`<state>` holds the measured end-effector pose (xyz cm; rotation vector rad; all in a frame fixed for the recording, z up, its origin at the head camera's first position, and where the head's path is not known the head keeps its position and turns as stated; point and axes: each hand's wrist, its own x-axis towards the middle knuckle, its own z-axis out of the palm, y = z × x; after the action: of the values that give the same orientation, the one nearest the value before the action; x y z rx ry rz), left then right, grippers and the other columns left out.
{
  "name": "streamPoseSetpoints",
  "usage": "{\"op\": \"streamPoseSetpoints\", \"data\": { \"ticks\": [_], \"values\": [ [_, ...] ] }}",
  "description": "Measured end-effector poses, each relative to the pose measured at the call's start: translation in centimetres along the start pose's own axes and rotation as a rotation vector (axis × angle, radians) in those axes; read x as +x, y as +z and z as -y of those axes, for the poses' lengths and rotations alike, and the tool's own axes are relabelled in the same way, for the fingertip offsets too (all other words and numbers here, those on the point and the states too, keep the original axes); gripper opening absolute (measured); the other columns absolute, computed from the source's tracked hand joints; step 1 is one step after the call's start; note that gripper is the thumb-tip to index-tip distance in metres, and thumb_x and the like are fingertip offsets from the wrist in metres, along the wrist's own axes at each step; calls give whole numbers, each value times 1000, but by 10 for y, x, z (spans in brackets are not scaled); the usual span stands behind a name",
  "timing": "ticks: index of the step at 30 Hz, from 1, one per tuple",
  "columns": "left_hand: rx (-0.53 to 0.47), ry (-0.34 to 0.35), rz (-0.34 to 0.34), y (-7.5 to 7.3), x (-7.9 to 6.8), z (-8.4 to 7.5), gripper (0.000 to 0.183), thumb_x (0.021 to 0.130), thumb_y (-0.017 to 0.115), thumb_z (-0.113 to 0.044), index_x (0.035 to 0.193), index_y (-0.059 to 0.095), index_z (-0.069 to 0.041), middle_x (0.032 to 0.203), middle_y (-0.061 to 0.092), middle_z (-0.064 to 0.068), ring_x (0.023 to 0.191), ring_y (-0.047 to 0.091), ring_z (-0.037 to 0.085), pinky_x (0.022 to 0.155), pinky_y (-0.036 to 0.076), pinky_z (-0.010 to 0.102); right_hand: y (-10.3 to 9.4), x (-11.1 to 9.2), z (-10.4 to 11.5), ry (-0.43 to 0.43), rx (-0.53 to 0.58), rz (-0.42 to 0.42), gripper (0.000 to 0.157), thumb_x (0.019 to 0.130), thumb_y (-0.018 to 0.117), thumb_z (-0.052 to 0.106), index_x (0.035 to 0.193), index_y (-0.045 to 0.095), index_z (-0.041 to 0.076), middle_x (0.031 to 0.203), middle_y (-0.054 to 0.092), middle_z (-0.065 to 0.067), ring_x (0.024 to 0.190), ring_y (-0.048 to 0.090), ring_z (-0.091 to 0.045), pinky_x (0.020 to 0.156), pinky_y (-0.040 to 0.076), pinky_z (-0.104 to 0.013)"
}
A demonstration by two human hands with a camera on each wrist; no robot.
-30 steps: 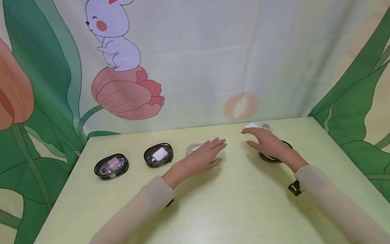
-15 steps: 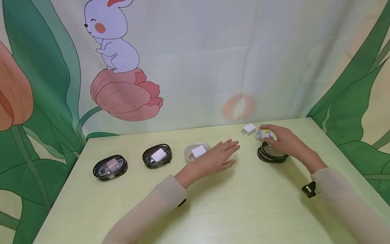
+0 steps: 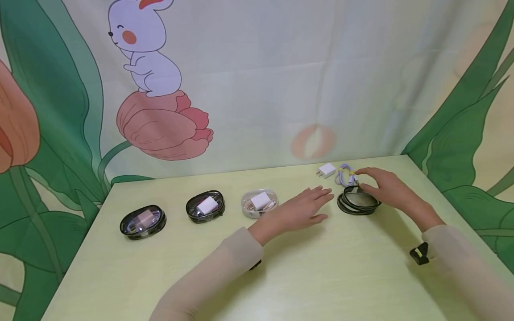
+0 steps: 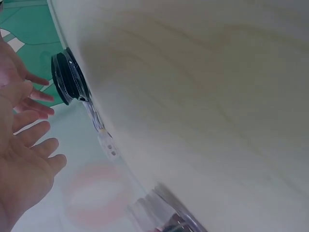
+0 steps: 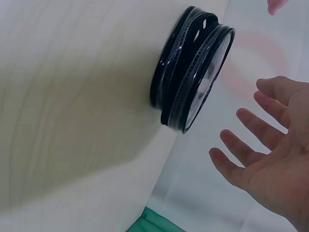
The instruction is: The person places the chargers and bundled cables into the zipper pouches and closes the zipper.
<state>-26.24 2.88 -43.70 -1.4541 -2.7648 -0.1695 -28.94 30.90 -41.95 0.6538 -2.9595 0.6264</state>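
My right hand (image 3: 387,188) hovers at the right edge of an oval clear pouch with black trim (image 3: 357,203), fingers loosely bent and holding nothing. The right wrist view shows the pouch (image 5: 190,72) looking like two black-rimmed layers, with the fingers apart from it. My left hand (image 3: 299,211) is stretched out palm down over the table, left of that pouch, its fingers fairly straight. Just behind the pouch lies a coiled lilac cable (image 3: 344,175) with yellow ties. A white charger plug (image 3: 327,170) sits left of the cable, prongs to the left.
Left of my left hand stands an oval pouch with pale trim (image 3: 247,208), a white plug and cable inside. Farther left are two black-trimmed pouches, one with a white plug (image 3: 207,205) and one with a pinkish plug (image 3: 146,218). A printed curtain (image 3: 257,89) hangs behind the table (image 3: 305,285).
Both hands have moved right. My right hand has passed from before the plug and cable to the black-trimmed pouch's right side, uncovering them. The pale-trimmed pouch now shows behind my left arm.
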Motion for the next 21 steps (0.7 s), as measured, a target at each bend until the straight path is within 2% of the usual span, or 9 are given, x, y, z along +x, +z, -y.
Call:
{"op": "streamPoseSetpoints", "data": {
  "ticks": [9,21],
  "values": [
    [42,4,13,1,20,-9,55,101,43,-36,148,30,-10,154,27,7,142,23,23,115,19,39,0,-10,-8,27,-6,27,42,95,56,15,134,48,2,135,47,-25,126,40,-44,99,34,-59],
    [57,20,36,15,51,-15,56,100,46,-34,147,31,-9,154,26,6,141,25,19,113,26,37,4,-15,-19,52,4,41,41,95,57,15,133,48,3,135,47,-24,118,45,-49,93,40,-59]
  ]
}}
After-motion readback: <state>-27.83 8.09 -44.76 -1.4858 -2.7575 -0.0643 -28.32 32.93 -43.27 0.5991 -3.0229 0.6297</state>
